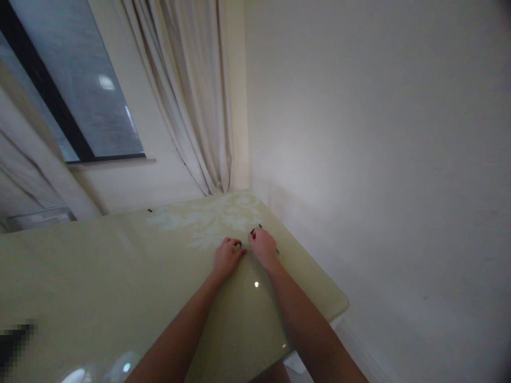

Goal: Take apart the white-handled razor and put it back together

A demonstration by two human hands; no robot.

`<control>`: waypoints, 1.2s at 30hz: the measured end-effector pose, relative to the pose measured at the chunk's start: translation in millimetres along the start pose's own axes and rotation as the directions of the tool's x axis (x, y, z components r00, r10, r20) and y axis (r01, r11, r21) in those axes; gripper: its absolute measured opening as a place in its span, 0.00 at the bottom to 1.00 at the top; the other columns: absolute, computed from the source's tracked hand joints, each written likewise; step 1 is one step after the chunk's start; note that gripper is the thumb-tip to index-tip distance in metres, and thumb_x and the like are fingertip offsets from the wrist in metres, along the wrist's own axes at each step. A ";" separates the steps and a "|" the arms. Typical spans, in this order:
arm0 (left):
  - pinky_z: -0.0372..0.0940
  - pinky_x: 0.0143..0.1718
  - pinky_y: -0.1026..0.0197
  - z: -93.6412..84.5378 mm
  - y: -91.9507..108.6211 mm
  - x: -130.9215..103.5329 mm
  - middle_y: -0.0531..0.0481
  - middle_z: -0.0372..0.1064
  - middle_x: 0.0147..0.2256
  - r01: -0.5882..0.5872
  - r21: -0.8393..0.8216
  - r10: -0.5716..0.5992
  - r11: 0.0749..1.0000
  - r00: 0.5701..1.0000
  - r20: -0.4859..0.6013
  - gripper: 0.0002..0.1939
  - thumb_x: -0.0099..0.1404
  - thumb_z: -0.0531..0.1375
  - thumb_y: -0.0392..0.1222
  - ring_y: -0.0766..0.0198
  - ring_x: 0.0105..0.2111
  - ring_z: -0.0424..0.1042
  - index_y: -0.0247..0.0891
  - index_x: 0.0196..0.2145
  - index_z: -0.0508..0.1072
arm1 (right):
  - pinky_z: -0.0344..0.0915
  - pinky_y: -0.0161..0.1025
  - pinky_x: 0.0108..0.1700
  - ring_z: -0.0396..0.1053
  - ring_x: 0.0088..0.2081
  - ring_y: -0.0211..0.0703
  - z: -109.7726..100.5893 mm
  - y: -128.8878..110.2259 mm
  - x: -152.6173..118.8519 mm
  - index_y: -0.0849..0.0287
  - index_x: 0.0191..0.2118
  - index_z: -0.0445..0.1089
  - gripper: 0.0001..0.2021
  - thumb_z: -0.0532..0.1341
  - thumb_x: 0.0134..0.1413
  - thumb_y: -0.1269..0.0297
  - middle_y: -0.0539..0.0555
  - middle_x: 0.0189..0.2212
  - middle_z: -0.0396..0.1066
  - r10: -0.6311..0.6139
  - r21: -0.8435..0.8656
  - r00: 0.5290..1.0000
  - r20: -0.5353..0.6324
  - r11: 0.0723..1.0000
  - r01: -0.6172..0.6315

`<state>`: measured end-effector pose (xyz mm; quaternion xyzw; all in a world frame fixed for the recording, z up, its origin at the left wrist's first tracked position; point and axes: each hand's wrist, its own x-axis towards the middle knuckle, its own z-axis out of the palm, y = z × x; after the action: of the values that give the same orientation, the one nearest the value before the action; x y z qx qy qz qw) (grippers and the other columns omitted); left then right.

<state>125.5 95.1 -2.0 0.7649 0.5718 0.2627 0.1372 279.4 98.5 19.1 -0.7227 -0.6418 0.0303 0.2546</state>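
My left hand (227, 257) rests on the pale green tabletop (131, 282), its thumb and fingers closed on a small dark, shiny piece (241, 246) too small to name. Just to the right, my right hand (264, 247) pinches a small black piece (252, 231), also too small to identify. A thin dark rod, perhaps a pen (261, 226), shows past the far side of the right hand and again at its right edge; the hand covers its middle. The hands are close together but apart.
A tiny black object (150, 210) lies near the table's far edge. White walls (359, 159) and a cream curtain (199, 106) border the table. A clear tray-like item (42, 217) is at far left. A pixelated dark shape (14, 343) enters at lower left.
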 end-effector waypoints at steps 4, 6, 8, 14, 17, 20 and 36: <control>0.67 0.47 0.57 -31.7 -41.5 -24.7 0.44 0.73 0.46 -0.111 -0.046 0.112 0.993 0.994 0.019 0.14 0.65 0.62 0.41 0.57 0.43 0.74 0.40 0.48 0.78 | 0.64 0.40 0.45 0.72 0.47 0.51 5.4 6.6 0.6 0.59 0.46 0.74 0.09 0.59 0.65 0.63 0.62 0.46 0.74 -0.066 -0.042 0.998 -0.013 0.997 0.066; 0.67 0.48 0.55 -54.4 -76.8 -42.9 0.43 0.74 0.46 -0.101 -0.010 0.100 0.995 0.994 -0.038 0.14 0.65 0.60 0.42 0.55 0.45 0.74 0.40 0.47 0.78 | 0.65 0.42 0.46 0.70 0.49 0.53 9.0 8.1 1.9 0.59 0.48 0.73 0.10 0.59 0.64 0.66 0.63 0.48 0.73 -0.092 -0.039 0.996 0.003 0.995 0.093; 0.67 0.48 0.54 -75.7 -110.8 -60.7 0.43 0.74 0.45 0.021 0.037 -0.017 0.999 0.994 -0.106 0.14 0.65 0.60 0.46 0.53 0.44 0.74 0.39 0.46 0.78 | 0.64 0.42 0.46 0.71 0.48 0.53 12.2 9.4 4.1 0.59 0.48 0.73 0.10 0.59 0.62 0.69 0.63 0.47 0.72 -0.108 -0.027 0.994 0.019 0.994 0.109; 0.65 0.44 0.55 -94.9 -138.8 -86.4 0.45 0.75 0.46 0.258 0.142 -0.222 0.956 0.948 -0.227 0.19 0.69 0.55 0.49 0.55 0.41 0.74 0.40 0.52 0.74 | 0.64 0.44 0.45 0.71 0.43 0.52 15.1 12.8 6.5 0.59 0.43 0.74 0.09 0.60 0.58 0.73 0.61 0.41 0.74 -0.136 0.067 0.991 0.009 0.989 0.135; 0.62 0.48 0.52 -92.4 -127.3 -85.1 0.43 0.75 0.48 0.241 0.217 -0.204 0.946 0.963 -0.179 0.18 0.70 0.55 0.49 0.50 0.50 0.72 0.42 0.52 0.75 | 0.63 0.41 0.42 0.71 0.39 0.48 17.9 3.3 -2.2 0.58 0.41 0.74 0.08 0.61 0.57 0.73 0.57 0.37 0.74 -0.189 0.146 0.982 0.006 0.972 0.186; 0.62 0.49 0.50 -96.2 -125.3 -82.5 0.41 0.74 0.50 0.238 0.258 -0.203 0.936 0.967 -0.154 0.19 0.71 0.54 0.50 0.48 0.52 0.71 0.41 0.53 0.75 | 0.61 0.37 0.39 0.69 0.35 0.43 25.9 -19.6 -13.8 0.58 0.40 0.73 0.07 0.62 0.55 0.72 0.53 0.34 0.73 -0.248 0.263 0.969 -0.009 0.934 0.241; 0.63 0.48 0.48 -118.4 -146.6 -84.3 0.42 0.76 0.46 0.343 0.208 -0.345 0.916 0.938 -0.031 0.21 0.71 0.52 0.51 0.49 0.50 0.73 0.46 0.55 0.75 | 0.56 0.35 0.35 0.69 0.36 0.43 82.3 -149.5 -24.4 0.57 0.38 0.69 0.06 0.66 0.56 0.67 0.52 0.34 0.74 -0.246 0.295 0.954 0.170 0.936 0.189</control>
<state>-75.9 49.8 0.2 0.6635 0.7214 0.1703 0.1016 108.2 109.6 1.5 -0.5973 -0.7304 0.1650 0.2872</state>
